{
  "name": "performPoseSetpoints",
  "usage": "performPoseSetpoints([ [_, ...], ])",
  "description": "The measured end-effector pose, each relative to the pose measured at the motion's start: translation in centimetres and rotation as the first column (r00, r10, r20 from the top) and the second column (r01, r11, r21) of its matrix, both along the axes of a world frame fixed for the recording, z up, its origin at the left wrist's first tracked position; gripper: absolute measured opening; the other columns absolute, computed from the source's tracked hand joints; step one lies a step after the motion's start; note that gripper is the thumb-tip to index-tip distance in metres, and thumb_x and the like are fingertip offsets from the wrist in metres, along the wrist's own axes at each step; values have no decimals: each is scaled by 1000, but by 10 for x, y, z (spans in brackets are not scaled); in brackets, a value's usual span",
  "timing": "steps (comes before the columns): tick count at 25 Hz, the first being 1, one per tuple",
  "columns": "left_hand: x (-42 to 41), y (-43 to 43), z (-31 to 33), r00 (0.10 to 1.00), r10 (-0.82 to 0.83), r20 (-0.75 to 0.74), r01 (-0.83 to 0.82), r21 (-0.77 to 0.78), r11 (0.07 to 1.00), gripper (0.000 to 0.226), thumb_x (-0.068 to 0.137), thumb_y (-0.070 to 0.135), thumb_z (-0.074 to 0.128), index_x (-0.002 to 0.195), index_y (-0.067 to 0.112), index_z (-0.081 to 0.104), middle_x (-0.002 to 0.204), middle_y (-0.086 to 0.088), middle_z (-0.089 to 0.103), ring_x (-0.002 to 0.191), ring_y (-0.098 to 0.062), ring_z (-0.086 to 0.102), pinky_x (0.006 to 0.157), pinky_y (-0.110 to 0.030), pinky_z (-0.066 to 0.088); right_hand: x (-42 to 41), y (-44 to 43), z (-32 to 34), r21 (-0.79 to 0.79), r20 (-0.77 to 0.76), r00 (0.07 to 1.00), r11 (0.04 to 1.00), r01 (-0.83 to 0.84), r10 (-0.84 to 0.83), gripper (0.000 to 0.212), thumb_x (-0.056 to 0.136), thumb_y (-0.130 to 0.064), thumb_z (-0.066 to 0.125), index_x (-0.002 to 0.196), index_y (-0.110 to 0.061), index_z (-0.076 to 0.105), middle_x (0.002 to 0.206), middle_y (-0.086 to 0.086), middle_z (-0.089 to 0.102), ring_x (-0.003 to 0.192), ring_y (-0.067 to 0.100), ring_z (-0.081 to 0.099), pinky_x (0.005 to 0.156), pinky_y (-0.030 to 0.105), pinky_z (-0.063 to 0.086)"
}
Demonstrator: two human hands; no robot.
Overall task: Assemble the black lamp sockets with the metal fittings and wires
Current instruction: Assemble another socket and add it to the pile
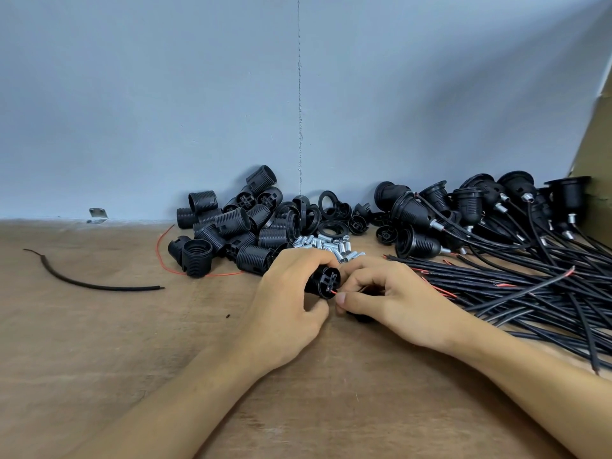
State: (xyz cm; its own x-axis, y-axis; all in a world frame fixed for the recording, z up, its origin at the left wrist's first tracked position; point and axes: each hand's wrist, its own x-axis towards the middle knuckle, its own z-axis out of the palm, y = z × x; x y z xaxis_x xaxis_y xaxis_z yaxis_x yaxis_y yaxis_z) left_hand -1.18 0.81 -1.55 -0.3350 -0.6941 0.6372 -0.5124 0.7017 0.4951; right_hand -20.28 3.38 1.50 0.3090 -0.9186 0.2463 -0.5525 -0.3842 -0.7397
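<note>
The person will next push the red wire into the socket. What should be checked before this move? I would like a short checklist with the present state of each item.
1. The left hand grips the black socket body: ok.
2. The terminal end of the socket faces the right hand: ok.
3. The right hand pinches the red wire near its tip: ok.
4. The wire tip is already inside a terminal hole: cannot tell, too small to see.
5. The metal fittings lie on the table just behind the hands: ok.
</note>
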Motion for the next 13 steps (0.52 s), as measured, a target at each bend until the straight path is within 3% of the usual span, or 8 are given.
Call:
performPoseSetpoints([
  [8, 0, -2, 0, 999, 2, 47, 2, -89, 996, 49, 68, 8, 66, 111, 31, 68, 108, 25, 61, 113, 1, 50, 95, -5, 30, 0, -1, 3, 92, 95, 995, 995, -41, 32, 16, 85, -5, 70, 70, -5, 75, 95, -8, 71, 88, 3, 65, 78, 10, 43],
  [13, 2, -4, -4, 997, -10, 72, 16, -86, 996, 52, 69, 10, 74, 114, 34, 68, 105, 36, 58, 112, 5, 50, 94, -3, 32, 1, 0, 5, 77, 67, 998, 997, -12, 7, 14, 82, -4, 70, 68, -6, 74, 92, -6, 72, 90, 8, 64, 84, 20, 47],
])
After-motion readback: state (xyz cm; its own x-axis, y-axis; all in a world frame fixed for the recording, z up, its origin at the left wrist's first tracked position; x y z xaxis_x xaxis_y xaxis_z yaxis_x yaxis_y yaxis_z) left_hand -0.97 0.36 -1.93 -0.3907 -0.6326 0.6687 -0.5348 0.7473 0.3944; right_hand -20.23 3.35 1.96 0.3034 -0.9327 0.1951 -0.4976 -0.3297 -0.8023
